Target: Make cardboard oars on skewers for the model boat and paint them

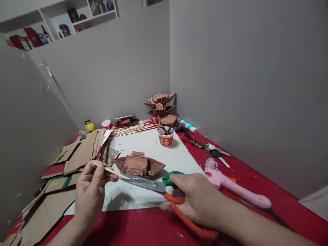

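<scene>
From where I stand, the red tabletop (143,225) takes up most of the corner, with a white board (184,160) laid across its middle and torn cardboard (83,150) piled along the left, close by the left forearm. A pink hand tool (246,194) lies on the right, just beyond the right forearm, and a careless elbow could shove it. The right hand (197,194) has its fingers curled around the green and orange handles of the scissors (155,186), whose blades point left over the near part of the board. Just behind them sits a brown model boat (135,164); if the blades swung back or slipped, they might knock it or catch its ribbed roof. Further off, a red paper cup (166,140) would tip easily if bumped by a wide reach. The left hand (96,181) pinches a thin pale stick (112,171) between thumb and fingers, its far end against the blade; whether it sits between the blades I can't tell. Squeezed at that slant, so slender a piece could split or spring away, and fingertips creeping along it could get nicked
</scene>
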